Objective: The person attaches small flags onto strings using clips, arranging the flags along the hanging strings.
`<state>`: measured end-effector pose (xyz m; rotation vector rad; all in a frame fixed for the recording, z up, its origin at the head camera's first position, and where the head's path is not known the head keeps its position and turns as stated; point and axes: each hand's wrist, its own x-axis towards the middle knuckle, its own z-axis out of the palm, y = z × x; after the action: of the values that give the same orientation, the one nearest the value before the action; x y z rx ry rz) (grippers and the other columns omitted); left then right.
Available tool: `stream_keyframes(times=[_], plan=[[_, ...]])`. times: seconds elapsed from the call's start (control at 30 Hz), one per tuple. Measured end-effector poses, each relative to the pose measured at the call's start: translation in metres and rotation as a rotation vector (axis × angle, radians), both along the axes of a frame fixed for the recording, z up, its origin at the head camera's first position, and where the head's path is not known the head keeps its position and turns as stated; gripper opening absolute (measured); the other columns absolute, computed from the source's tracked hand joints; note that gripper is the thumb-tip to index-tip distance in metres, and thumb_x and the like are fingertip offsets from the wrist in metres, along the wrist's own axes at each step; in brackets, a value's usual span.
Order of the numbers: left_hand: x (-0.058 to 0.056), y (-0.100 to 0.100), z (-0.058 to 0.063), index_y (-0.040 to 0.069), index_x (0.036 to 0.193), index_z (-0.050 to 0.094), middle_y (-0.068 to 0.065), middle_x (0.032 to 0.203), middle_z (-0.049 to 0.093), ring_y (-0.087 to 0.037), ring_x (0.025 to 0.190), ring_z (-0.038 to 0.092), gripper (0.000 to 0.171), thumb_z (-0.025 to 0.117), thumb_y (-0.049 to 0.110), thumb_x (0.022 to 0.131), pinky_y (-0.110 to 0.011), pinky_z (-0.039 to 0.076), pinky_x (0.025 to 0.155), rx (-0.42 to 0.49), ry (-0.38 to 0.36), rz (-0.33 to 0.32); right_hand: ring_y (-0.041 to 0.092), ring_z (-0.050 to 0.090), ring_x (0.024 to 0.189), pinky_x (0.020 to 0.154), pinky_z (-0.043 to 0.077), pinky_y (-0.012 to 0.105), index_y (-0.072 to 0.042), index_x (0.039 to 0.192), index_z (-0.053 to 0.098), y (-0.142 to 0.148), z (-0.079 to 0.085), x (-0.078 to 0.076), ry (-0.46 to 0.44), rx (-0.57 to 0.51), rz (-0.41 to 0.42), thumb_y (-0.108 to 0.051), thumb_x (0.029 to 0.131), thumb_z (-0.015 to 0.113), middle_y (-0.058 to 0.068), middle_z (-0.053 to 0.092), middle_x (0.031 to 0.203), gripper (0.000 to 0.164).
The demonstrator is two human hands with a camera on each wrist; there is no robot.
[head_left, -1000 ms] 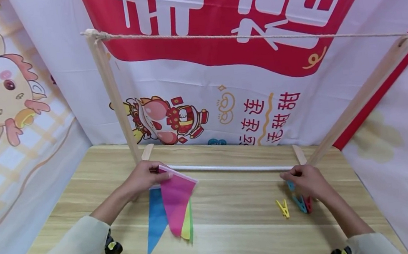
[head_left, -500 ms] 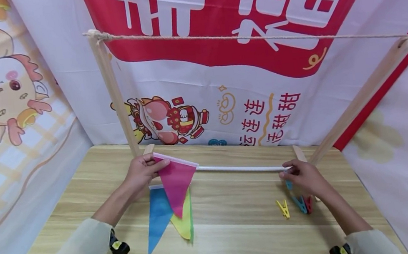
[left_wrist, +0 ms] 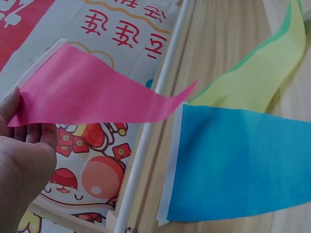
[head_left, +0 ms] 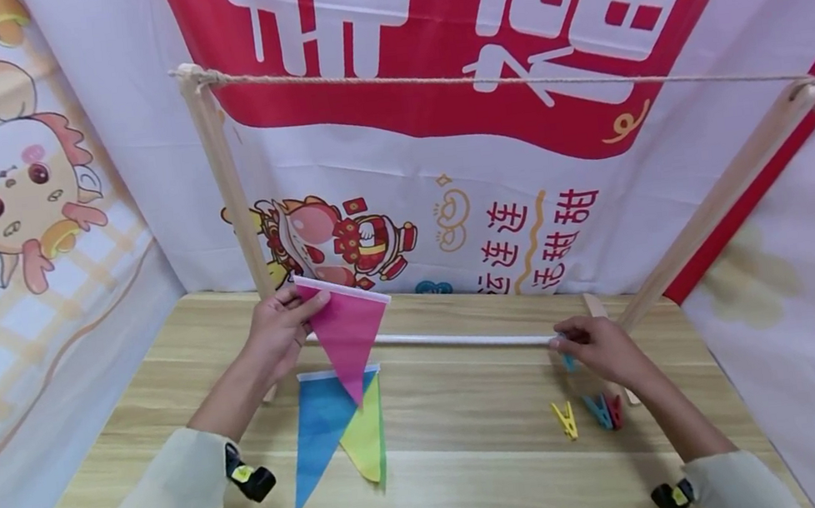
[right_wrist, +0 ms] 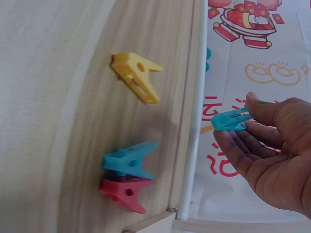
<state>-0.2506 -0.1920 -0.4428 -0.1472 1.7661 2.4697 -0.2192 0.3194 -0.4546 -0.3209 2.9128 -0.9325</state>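
Observation:
Between thumb and fingers, my left hand [head_left: 280,327] pinches the pink triangular pennant [head_left: 346,328] by the left end of its white-edged top. The pennant's tip hangs over the blue pennant [head_left: 321,419] on the table, beside a yellow pennant [head_left: 364,443] with a green one showing at its edge. On the right, my right hand [head_left: 600,349] pinches a light blue clothespin [right_wrist: 228,120], seen clearly in the right wrist view. Below that hand lie a yellow clothespin [head_left: 566,420], a blue clothespin [head_left: 597,412] and a red clothespin [head_left: 614,412].
A twine line [head_left: 433,81] runs between the tops of a left wooden post [head_left: 225,174] and a right wooden post [head_left: 726,201]. A white rod [head_left: 455,338] joins the posts low down, near the table's back. Printed cloth [head_left: 417,203] hangs behind.
My left hand has raised the pink pennant off the other pennants, up and away toward the back. The right hand, with its clothespin, has lifted slightly and shifted a little left.

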Motion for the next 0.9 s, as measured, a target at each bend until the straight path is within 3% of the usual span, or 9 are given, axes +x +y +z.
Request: stream_keyframes(times=[0.27, 0.47, 0.9], plan=[[-0.004, 0.011, 0.015, 0.017, 0.127, 0.080, 0.004, 0.121, 0.082, -0.013, 0.113, 0.080, 0.025, 0.085, 0.017, 0.102, -0.027, 0.066, 0.105, 0.157, 0.071, 0.039, 0.027, 0.079, 0.105, 0.090, 0.066, 0.044, 0.003, 0.135, 0.078, -0.009, 0.015, -0.002, 0.042, 0.010, -0.007, -0.028, 0.112, 0.075, 0.016, 0.084, 0.118, 0.039], [-0.006, 0.020, 0.032, 0.013, 0.118, 0.080, 0.002, 0.120, 0.081, -0.013, 0.111, 0.080, 0.017, 0.082, 0.008, 0.102, -0.027, 0.065, 0.107, 0.315, 0.111, 0.056, 0.028, 0.079, 0.107, 0.091, 0.067, 0.045, 0.003, 0.136, 0.076, -0.017, 0.022, -0.003, 0.034, 0.008, 0.003, -0.028, 0.112, 0.074, 0.016, 0.084, 0.119, 0.040], [-0.013, 0.030, 0.067, 0.013, 0.111, 0.084, 0.002, 0.114, 0.082, -0.012, 0.105, 0.080, 0.016, 0.077, -0.001, 0.104, -0.024, 0.066, 0.102, 0.392, 0.224, 0.095, 0.030, 0.079, 0.107, 0.090, 0.068, 0.047, 0.005, 0.135, 0.076, -0.027, 0.039, -0.005, 0.052, -0.004, 0.037, -0.026, 0.112, 0.075, 0.019, 0.083, 0.119, 0.039]])
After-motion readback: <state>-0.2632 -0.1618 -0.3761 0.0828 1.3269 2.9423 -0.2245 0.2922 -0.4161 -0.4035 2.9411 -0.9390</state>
